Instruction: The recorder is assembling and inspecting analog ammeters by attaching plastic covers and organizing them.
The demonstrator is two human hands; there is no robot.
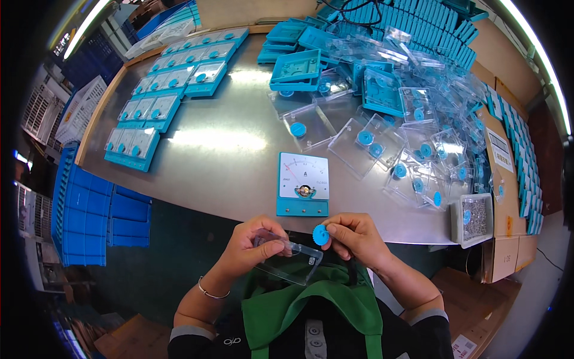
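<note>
My left hand [260,240] grips a clear plastic cover [293,266] by its upper edge, tilted in front of my green apron. Between the thumb and fingers of my right hand [354,237] is a blue toothed knob [321,235], apart from the cover. Just beyond both hands, at the table's near edge, lies an ammeter [304,179] with a white dial face and a blue-green base. Its face is uncovered, and a brassy mechanism shows in the cutout below the scale.
Finished-looking meters [206,73] stand in rows on the metal table [233,119] at left. Clear covers with blue knobs [365,139] and blue trays [296,69] heap at right. A white bin [475,218] of small metal parts sits at the right edge. Blue crates [84,209] stand lower left.
</note>
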